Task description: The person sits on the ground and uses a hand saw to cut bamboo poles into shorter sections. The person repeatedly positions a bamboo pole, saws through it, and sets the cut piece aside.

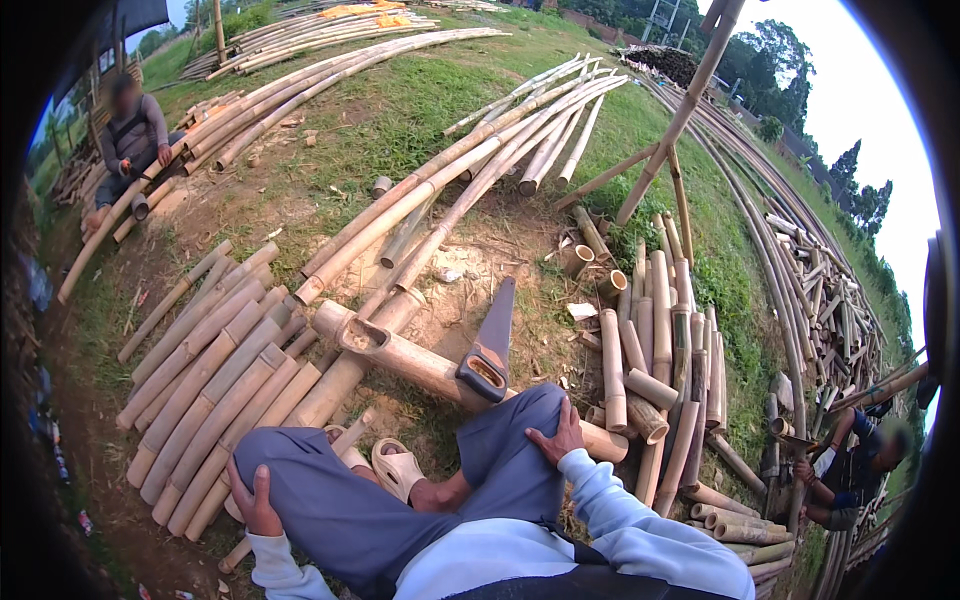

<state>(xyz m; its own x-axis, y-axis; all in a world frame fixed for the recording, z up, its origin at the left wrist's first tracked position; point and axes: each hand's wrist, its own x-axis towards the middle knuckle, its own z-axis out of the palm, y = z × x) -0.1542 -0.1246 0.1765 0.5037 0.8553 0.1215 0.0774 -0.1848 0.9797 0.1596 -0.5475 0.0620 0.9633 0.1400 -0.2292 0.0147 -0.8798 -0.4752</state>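
Note:
My left hand [258, 506] lies against the outer side of my left knee, thumb apart from the fingers and holding nothing. On my right knee rests my right hand [557, 440], its fingers spread over the grey trousers, also holding nothing. Just ahead of that knee a handsaw [492, 335] with a dark handle stands blade up against a thick bamboo pole [428, 372]. The pole has a scooped notch near its far left end and lies across another thick bamboo pole [335, 385].
Cut bamboo lengths [215, 400] lie stacked at left; more bamboo pieces [665, 340] are piled at right. Long bamboo poles [450, 180] stretch away ahead. A person [135, 140] sits sawing at far left, and another person [850, 465] works with a blade at far right.

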